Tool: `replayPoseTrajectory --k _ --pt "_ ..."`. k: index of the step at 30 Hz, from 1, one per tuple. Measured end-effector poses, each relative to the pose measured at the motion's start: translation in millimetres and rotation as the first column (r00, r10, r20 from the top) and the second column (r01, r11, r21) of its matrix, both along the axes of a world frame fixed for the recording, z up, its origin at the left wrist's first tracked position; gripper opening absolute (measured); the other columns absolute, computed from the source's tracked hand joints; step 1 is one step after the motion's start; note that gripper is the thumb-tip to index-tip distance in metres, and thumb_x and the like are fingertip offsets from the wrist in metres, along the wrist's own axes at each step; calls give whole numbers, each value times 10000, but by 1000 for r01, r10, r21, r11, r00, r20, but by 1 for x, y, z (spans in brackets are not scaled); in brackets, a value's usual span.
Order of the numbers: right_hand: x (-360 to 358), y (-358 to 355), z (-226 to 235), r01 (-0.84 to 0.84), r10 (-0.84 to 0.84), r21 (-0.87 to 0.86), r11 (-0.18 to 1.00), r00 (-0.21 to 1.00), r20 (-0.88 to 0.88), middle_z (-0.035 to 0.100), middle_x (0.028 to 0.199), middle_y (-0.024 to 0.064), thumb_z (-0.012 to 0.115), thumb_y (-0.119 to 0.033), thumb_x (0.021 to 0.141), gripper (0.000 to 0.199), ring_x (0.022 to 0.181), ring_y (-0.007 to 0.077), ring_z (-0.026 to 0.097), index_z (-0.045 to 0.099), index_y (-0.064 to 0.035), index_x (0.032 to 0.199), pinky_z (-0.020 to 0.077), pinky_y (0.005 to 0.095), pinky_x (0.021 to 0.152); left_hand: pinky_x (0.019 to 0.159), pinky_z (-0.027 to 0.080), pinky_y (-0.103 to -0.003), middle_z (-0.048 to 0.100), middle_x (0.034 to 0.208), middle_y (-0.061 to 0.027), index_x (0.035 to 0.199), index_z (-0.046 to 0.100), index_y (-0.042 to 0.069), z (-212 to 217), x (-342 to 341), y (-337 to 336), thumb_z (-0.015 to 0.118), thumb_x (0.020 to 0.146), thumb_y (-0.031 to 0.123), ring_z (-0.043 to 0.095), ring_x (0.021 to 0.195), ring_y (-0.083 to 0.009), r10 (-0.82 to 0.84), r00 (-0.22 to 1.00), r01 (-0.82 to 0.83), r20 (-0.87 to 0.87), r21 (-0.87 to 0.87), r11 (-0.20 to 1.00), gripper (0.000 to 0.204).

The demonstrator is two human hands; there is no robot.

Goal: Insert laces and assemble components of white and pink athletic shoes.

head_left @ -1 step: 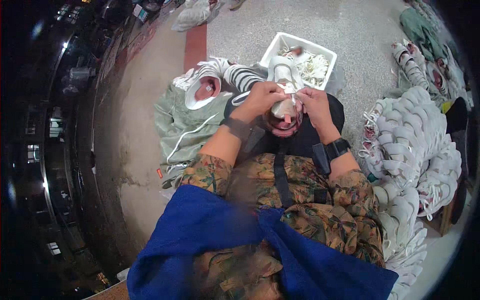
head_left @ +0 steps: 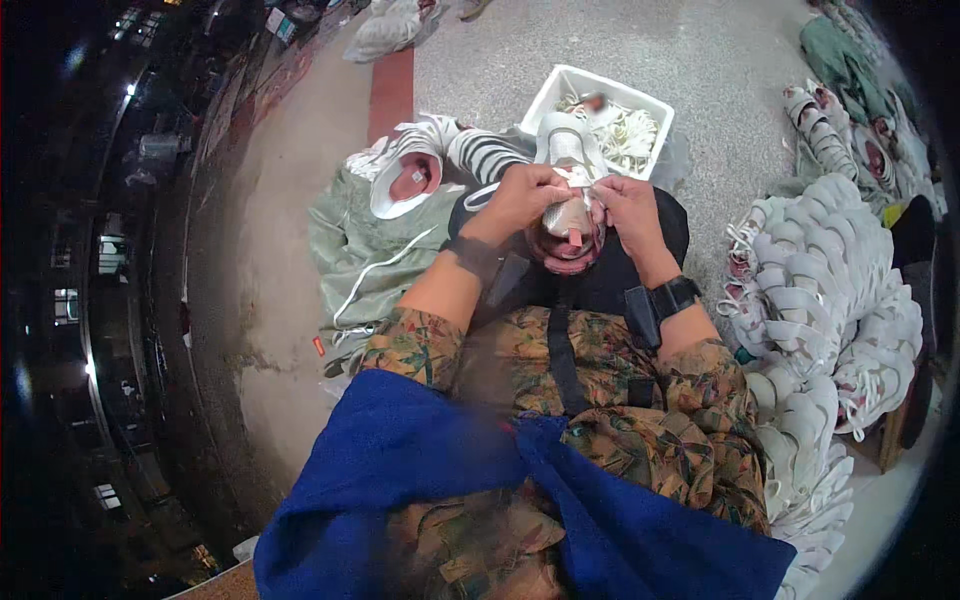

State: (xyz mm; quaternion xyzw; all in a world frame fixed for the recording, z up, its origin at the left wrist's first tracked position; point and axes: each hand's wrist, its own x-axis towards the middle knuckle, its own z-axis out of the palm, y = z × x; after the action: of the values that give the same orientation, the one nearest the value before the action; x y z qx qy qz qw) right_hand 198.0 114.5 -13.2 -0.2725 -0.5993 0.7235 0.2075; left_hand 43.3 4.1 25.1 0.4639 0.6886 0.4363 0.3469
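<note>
White sneaker (head_left: pixel 568 215) on lap, between both hands; left hand (head_left: pixel 520 200) closed, gripping its left side; right hand (head_left: pixel 628 208) pinching its lace (head_left: pixel 590 188); white bin (head_left: pixel 640 105) of laces just beyond.

White shoe (head_left: pixel 568 190) with pink-red lining, held over black apron (head_left: pixel 600 285). Striped black-and-white shoe (head_left: pixel 490 152) beside it. White bin (head_left: pixel 560 85) holding pale laces. Pale green sack (head_left: pixel 350 240). Sleeves (head_left: pixel 410 345) floral (green, orange, brown). Blue cloth (head_left: pixel 400 460) below. Black wristbands (head_left: pixel 675 295). Grey speckled floor (head_left: pixel 720 60).
</note>
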Motion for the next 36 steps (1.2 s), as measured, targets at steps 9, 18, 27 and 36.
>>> replayPoseTrajectory --k 9,18,27,36 --pt "-5 -2 1 13 -13 -10 1000 999 32 557 578 12 558 -92 828 126 495 74 478 629 6 791 356 225 464 693 472 -308 639 774 -111 844 669 15 -7 12 -16 662 748 116 618 738 -201 112 972 -88 -205 120 989 140" --pt "-5 -5 4 36 -35 -54 998 999 16 563 590 17 563 -94 828 134 501 74 482 623 19 788 352 211 468 677 480 -324 644 780 -126 805 668 27 -6 30 -13 655 735 89 629 748 -259 263 845 -221 -466 143 965 95" --pt "-3 -4 4 40 -43 -78 996 998 -37 567 596 22 528 -98 843 139 501 78 488 602 8 793 360 205 478 685 475 -394 631 806 -151 799 663 56 -5 33 -3 618 743 121 604 777 -327 207 809 -125 -550 184 975 97" --pt "-2 -6 1 112 -121 -88 990 987 -108 592 644 44 518 -84 856 131 536 83 507 596 12 814 375 195 500 674 459 -429 542 792 -121 817 627 103 -2 35 -11 594 745 167 555 796 -331 125 679 50 -723 216 975 101"
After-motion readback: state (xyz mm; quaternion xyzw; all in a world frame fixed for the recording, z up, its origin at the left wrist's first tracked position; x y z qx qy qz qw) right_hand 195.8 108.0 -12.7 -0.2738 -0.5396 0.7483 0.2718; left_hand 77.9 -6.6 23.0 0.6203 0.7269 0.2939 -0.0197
